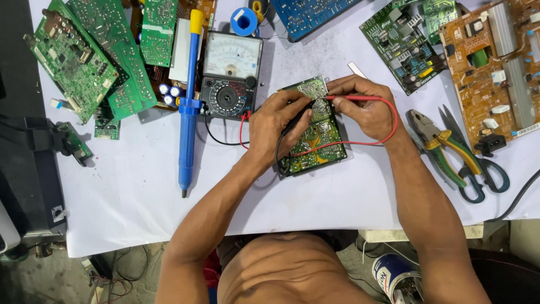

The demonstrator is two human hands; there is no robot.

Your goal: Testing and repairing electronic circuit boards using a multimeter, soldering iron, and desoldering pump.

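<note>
Circuit board, green, flat on white table just right of analog multimeter; left hand pinching black probe, right hand pinching red probe, both tips on board; pliers farther right.

Circuit board center of table, both hands on it. Meter at 10 o'clock from it, solder sucker just left of meter. Pliers and scissors at 3 o'clock, board pile far at 9–10.
</note>
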